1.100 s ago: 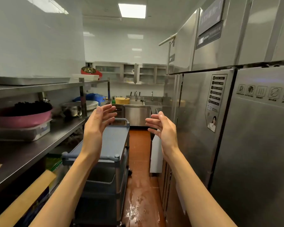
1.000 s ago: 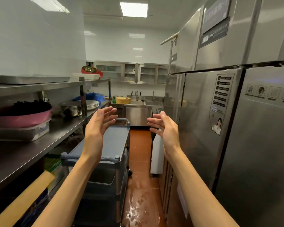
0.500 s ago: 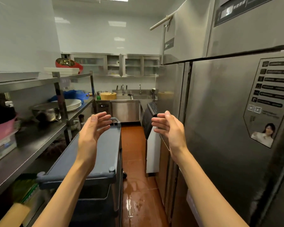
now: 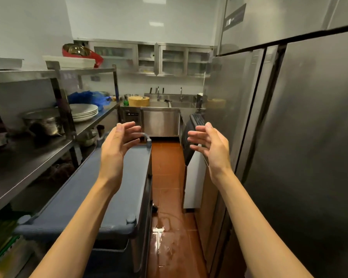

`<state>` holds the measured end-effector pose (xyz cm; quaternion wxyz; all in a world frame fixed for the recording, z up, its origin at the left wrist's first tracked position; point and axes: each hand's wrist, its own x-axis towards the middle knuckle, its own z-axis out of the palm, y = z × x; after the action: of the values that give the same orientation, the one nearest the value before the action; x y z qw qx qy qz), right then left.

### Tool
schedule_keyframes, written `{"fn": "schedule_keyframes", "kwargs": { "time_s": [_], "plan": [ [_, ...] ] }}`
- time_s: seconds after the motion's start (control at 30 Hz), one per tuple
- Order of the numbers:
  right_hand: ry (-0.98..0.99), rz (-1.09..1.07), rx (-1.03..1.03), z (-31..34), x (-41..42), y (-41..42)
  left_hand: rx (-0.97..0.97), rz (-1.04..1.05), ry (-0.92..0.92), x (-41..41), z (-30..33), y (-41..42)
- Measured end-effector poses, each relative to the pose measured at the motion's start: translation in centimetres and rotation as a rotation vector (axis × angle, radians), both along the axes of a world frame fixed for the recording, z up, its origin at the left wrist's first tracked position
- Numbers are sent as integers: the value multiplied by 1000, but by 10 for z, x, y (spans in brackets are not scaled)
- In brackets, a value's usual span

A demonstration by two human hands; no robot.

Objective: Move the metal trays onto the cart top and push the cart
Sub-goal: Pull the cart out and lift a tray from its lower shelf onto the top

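Both hands up, palms facing, fingers spread and empty: left hand (image 4: 117, 149) hovers over the grey cart (image 4: 88, 197) top, right hand (image 4: 211, 146) off to its right, beside the steel fridge (image 4: 299, 137).

Wet-looking red floor (image 4: 167, 173), steel shelves (image 4: 34, 155), fridges (image 4: 309, 137)

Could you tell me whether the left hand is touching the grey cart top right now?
Apart. The head view shows the left hand raised, open and empty, with its forearm lifted clear of the cart top; nothing is gripped.
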<state>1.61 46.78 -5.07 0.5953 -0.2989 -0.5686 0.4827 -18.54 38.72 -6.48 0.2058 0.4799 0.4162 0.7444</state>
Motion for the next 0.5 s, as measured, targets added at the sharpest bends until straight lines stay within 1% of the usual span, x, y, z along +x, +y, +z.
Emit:
{"fn": "schedule_keyframes", "kwargs": {
  "time_s": [0.27,0.5],
  "plan": [
    [-34,82,-28,-1,-25,130,-14,89,-13,-15,-7,114],
    [-51,104,-76,-26,-57,235,-33,94,-55,-43,-38,217]
  ]
}}
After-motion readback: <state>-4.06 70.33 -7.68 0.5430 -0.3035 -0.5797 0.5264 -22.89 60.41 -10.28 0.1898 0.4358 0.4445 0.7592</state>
